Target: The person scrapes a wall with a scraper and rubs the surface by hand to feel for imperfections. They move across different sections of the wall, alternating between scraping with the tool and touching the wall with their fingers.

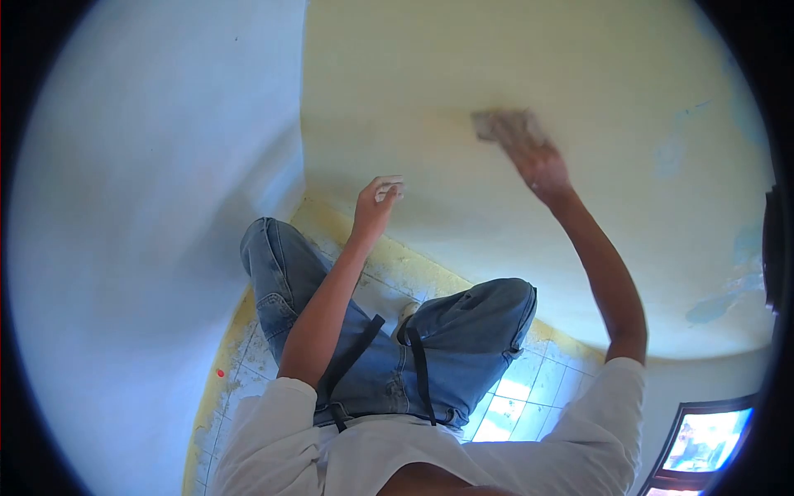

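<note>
My right hand point(529, 153) is raised against the yellow wall point(430, 74), its fingers smeared by motion. A small greyish piece point(485, 126) shows at its fingertips, held flat near the wall; what it is made of is too blurred to tell. My left hand point(384, 194) is lifted in front of the lower part of the same wall, above my knees. Its fingers are curled, with whitish dust on them, and something pale shows between fingers and thumb, too small to make out.
A pale blue-white wall point(149, 165) meets the yellow one at a corner on the left. My bent legs in jeans point(463, 331) are over a tiled floor point(538, 393) with yellow-stained edges. A dark-framed window point(707, 438) is at the lower right, and a small red object point(220, 374) lies at lower left.
</note>
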### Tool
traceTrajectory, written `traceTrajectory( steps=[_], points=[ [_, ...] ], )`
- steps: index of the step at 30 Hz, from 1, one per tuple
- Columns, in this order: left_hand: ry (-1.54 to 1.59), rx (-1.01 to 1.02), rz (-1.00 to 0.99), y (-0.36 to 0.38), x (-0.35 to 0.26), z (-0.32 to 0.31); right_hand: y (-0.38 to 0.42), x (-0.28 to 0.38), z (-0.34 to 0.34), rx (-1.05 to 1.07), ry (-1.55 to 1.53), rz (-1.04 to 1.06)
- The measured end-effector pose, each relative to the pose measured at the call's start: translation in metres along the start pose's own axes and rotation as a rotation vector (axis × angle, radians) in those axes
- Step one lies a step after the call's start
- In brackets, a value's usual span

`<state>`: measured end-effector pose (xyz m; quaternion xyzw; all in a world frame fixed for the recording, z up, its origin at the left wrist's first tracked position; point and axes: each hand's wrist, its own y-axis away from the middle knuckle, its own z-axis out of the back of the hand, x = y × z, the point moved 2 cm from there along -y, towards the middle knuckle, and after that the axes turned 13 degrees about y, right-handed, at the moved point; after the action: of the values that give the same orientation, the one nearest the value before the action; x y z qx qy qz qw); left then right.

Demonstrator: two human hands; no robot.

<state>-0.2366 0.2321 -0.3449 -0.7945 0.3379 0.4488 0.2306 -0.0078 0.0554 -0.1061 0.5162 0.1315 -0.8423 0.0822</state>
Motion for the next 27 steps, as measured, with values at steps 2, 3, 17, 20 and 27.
traceTrajectory(
  steps=[2, 3, 17, 20, 27],
  points=[
    [0.046, -0.005, -0.007, -0.002, 0.010, -0.001, 0.019, 0.023, -0.033, 0.054, -0.019, 0.247],
    [0.064, -0.003, -0.013, -0.005, 0.012, -0.001, 0.019, 0.018, -0.034, 0.121, -0.063, 0.339],
    [0.053, 0.028, 0.084, -0.004, 0.010, -0.015, 0.000, -0.025, -0.010, 0.040, -0.128, 0.069],
    [0.055, 0.059, 0.057, -0.008, 0.009, -0.016, -0.013, -0.047, -0.008, 0.023, -0.144, 0.277],
    [0.134, 0.087, 0.007, -0.005, -0.005, -0.024, -0.023, -0.034, 0.012, 0.029, -0.124, 0.205]
  ],
)
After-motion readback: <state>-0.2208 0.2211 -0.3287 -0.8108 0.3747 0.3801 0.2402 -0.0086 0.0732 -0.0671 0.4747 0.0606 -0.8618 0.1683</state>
